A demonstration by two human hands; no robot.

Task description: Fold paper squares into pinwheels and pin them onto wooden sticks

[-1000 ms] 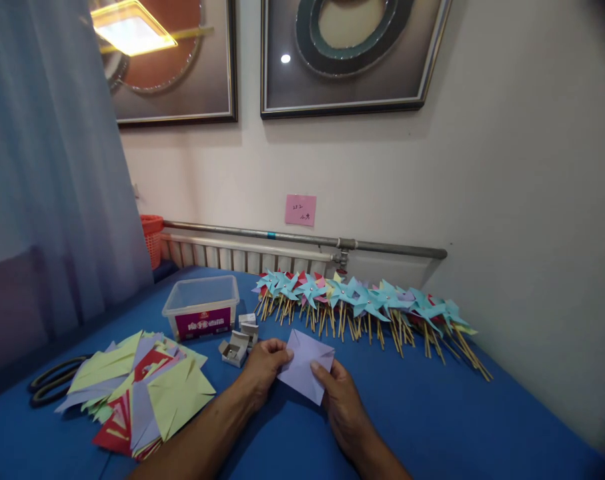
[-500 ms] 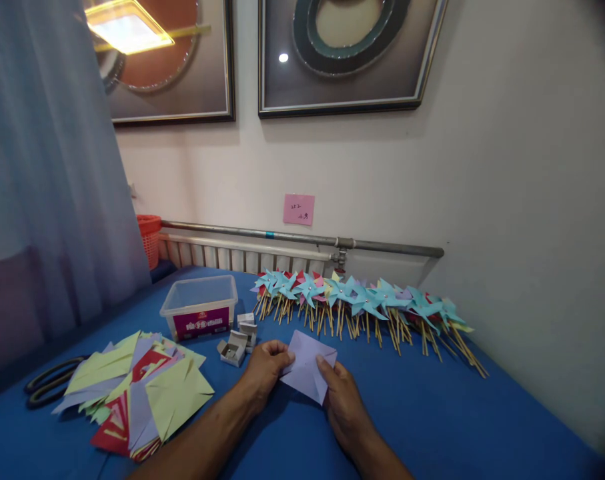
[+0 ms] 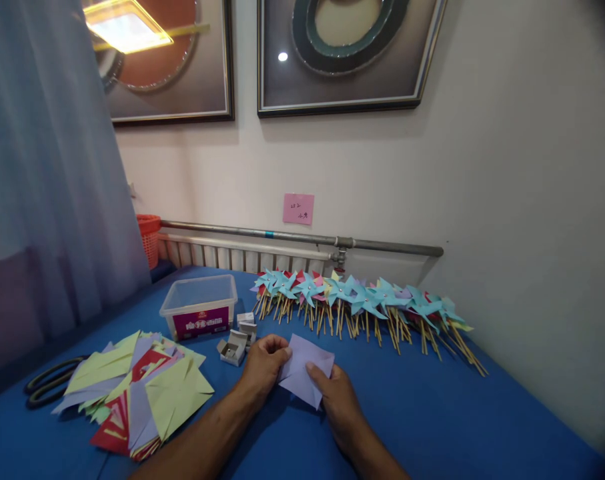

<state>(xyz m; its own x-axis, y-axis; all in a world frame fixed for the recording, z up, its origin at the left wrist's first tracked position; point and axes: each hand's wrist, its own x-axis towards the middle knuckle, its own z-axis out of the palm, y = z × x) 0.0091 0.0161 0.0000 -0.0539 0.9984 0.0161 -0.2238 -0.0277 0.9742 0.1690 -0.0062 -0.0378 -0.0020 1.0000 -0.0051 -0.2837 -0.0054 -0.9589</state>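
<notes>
A lavender paper square (image 3: 306,372) lies on the blue table (image 3: 447,413) in front of me, held between both hands. My left hand (image 3: 263,368) pinches its left corner with closed fingers. My right hand (image 3: 336,399) rests on its lower right part, with the thumb pressing on the sheet. A pile of cut coloured paper squares (image 3: 142,393) in yellow, red and lavender lies to my left. A long row of finished paper pinwheels on wooden sticks (image 3: 362,308) lies along the far side of the table.
A clear plastic box with a purple label (image 3: 201,313) stands beyond the pile. Small open cardboard boxes (image 3: 238,341) sit next to it. Black scissors (image 3: 49,385) lie at the far left edge. A radiator and pipe (image 3: 302,241) run along the wall; an orange basket (image 3: 150,237) stands behind.
My right thumb has slid left over the lavender sheet, and the paper lies lower and flatter under both hands. The camera view has barely shifted.
</notes>
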